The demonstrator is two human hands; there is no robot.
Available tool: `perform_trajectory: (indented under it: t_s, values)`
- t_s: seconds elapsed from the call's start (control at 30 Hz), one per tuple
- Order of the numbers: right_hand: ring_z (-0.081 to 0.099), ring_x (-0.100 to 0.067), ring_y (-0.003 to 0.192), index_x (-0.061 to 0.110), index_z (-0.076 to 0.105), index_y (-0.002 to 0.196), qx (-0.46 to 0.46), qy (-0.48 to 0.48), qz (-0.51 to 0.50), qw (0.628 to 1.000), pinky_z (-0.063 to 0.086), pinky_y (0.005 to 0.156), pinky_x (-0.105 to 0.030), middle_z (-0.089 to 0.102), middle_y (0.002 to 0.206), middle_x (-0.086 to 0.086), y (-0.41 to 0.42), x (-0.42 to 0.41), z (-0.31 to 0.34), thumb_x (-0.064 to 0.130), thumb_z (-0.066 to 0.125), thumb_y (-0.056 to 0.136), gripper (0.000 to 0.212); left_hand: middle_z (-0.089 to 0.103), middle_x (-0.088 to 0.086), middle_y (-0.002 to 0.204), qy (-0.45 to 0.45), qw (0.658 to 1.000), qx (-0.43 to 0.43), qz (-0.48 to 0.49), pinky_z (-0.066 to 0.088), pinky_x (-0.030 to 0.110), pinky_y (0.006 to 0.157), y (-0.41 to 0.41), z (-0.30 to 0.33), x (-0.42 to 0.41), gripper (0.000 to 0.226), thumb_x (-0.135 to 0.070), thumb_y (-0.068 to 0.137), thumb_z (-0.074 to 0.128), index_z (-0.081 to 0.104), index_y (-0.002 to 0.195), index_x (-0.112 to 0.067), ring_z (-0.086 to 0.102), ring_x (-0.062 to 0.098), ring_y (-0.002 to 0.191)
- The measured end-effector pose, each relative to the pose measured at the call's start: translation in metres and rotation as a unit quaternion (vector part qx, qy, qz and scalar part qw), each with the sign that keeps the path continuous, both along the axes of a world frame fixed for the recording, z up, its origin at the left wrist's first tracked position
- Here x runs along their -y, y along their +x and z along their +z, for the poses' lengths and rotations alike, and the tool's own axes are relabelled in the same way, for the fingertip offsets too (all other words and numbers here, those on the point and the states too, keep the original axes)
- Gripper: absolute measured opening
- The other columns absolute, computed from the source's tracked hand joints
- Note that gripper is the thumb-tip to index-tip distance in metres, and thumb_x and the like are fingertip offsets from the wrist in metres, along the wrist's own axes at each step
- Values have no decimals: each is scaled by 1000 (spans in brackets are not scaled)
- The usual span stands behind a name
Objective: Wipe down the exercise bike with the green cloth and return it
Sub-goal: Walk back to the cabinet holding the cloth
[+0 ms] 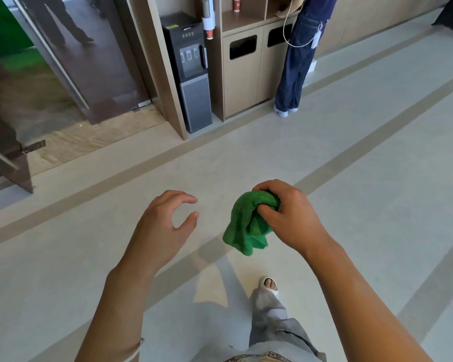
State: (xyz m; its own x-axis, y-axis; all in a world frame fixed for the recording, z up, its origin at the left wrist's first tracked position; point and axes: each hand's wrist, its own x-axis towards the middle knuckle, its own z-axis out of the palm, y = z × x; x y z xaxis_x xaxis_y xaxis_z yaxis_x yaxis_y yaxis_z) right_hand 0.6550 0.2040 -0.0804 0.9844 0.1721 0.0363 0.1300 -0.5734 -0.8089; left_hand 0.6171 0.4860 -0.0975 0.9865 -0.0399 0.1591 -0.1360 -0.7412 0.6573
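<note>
Far left: glass door, glossy, with a slim metal bar handle. Next, left hand over pale smooth floor, fingers loosely curved, thumb apart, holding nothing. Beyond it, boxy dark water dispenser. Further right, right hand bunched round green cloth: soft, nubby terry, crumpled, hanging below and left of the curled fingers.

1. The right hand is held out in front of the body, fingers and thumb curled round a bunched green cloth that hangs below the grip.
2. The left hand is raised beside it, apart from the cloth, fingers loosely curved, holding nothing.
3. Both forearms are bare and extended forward.
</note>
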Motion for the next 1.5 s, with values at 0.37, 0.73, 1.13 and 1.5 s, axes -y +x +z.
perform_trajectory:
  t_s: [0.37,0.73,1.13,1.5]
  values:
    - [65,-6,89,32,72,105,3,26,54,998,59,78,-38,69,101,17,174,57,9,8,62,88,31,58,-30,125,12,999,-17,41,41,17,99,146,12,70,20,-38,97,66,65,117,-40,56,-1,124]
    - [65,-4,90,33,71,103,17,59,49,997,55,73,-28,70,97,18,306,107,4,8,62,85,32,58,-32,123,23,999,-20,45,43,15,99,266,18,117,30,-55,93,55,63,119,-44,57,0,124]
    - [65,-4,88,31,72,105,13,32,33,999,56,74,-30,70,96,18,462,82,-6,8,64,86,31,59,-30,122,15,1000,-15,19,44,16,99,438,3,95,22,-40,97,65,64,119,-42,57,1,123]
    - [65,-7,89,29,73,105,32,15,19,999,56,75,-31,71,98,16,635,3,21,6,63,86,31,62,-21,123,11,1000,10,7,52,32,103,625,29,18,24,-35,99,67,67,122,-33,60,7,120]
